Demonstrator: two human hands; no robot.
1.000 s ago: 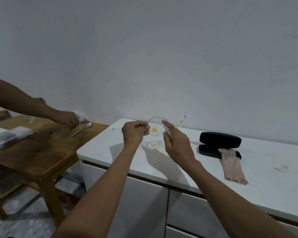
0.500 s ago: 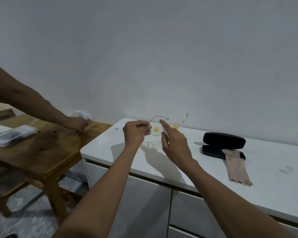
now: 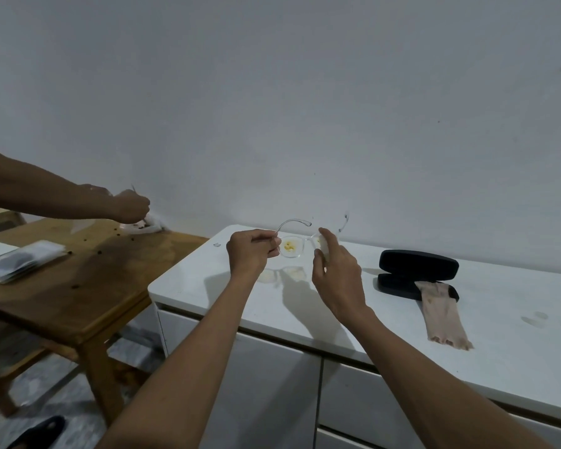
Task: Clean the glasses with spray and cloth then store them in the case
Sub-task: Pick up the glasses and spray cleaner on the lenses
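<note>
Holding a pair of clear-framed plastic glasses (image 3: pixel 292 245) above the white cabinet top (image 3: pixel 486 338), the person grips them from both ends. The left hand (image 3: pixel 252 253) is curled, thumb and forefinger pinching the frame's corner where a transparent temple arm arches up and to the right. The right hand (image 3: pixel 335 274) has its fingers (image 3: pixel 327 237) raised and loosely bent around the other end of the frame; a pale object sits under them (whether it is the lens or a small bottle cannot be told). Yellow smears mark the visible lens, and the glasses hang clear of the surface, casting a faint double-oval shadow below.

To the right, well apart from the hands, a black oblong hard-shell glasses case (image 3: pixel 418 269) lies open on the cabinet top, lid tipped back toward the wall. A beige, frayed cleaning cloth (image 3: pixel 441 314) lies draped over the case's front edge and down across the white surface toward the near rim.

Left of the cabinet stands a brown wooden table (image 3: pixel 78 286), scattered with dark specks. Another person's bare arm (image 3: pixel 62 199) reaches across it, hand closed on something white near the wall. A stack of clear plastic sleeves (image 3: pixel 20 262) rests at the table's left side.
</note>
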